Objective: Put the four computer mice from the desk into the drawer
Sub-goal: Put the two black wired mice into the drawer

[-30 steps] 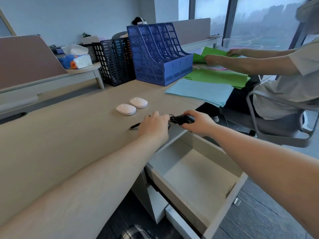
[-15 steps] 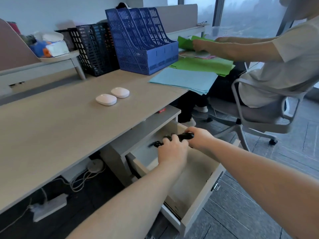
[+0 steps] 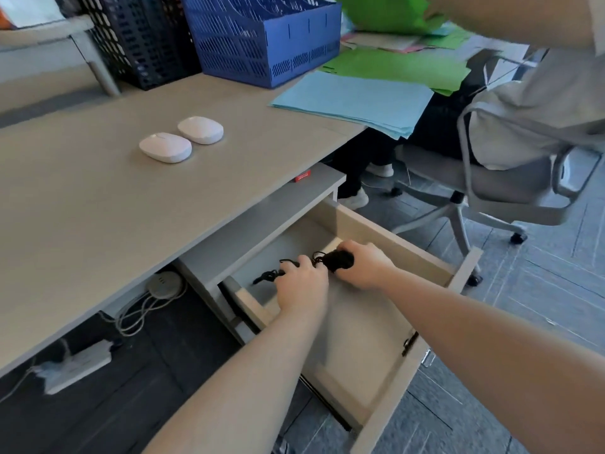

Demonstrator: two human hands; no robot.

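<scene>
Two white mice lie side by side on the desk (image 3: 82,208), the nearer white mouse (image 3: 165,147) left of the farther white mouse (image 3: 200,130). Below the desk edge the drawer (image 3: 406,253) stands pulled out. Inside its far end my right hand (image 3: 363,265) is shut on a black wired mouse (image 3: 340,259). My left hand (image 3: 302,285) is just to its left, closed over a second black mouse that is mostly hidden; its black cable (image 3: 266,276) trails out to the left.
A blue file rack (image 3: 262,40) and a black one (image 3: 140,37) stand at the desk's back. Blue papers (image 3: 353,99) and green papers (image 3: 402,65) lie at the right. Another person sits on a grey swivel chair (image 3: 491,178) right of the drawer. Cables and a power strip (image 3: 75,365) lie under the desk.
Both hands have carried the black mice from the desk's edge down into the open drawer. The camera has tilted downward. The two white mice have not moved.
</scene>
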